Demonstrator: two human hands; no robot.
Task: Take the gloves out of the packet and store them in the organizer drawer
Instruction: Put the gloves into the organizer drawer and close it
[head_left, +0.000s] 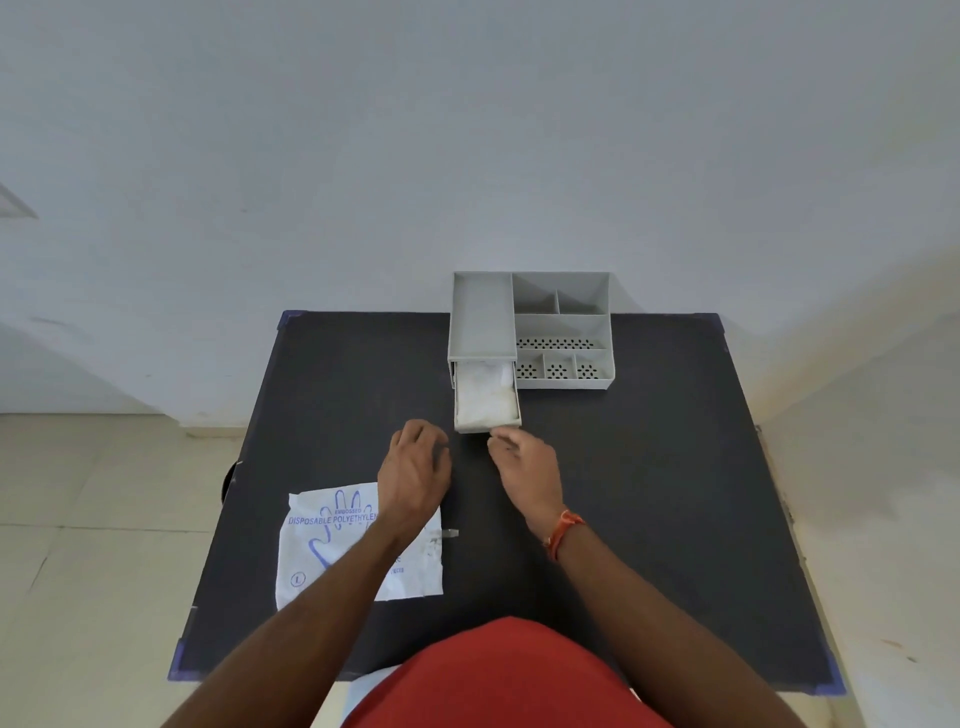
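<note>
Table (322, 395): matt black top, faintly textured. Organizer (561, 332): smooth grey plastic, matt, with perforated trays. Gloves (485, 397) in its drawer (470, 427): thin, crinkled translucent-white film. Packet (332, 551) near organizer: creased white plastic, blue print.

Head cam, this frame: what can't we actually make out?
- Packet: the left forearm covers part of its print; whether any gloves remain inside is not visible.
- Drawer: its rear sits under the organizer; the white gloves are a blurred mass, count unreadable.
- Right hand: fingertips at the drawer front, contact unclear.
- Left hand: curled, palm hidden.
</note>
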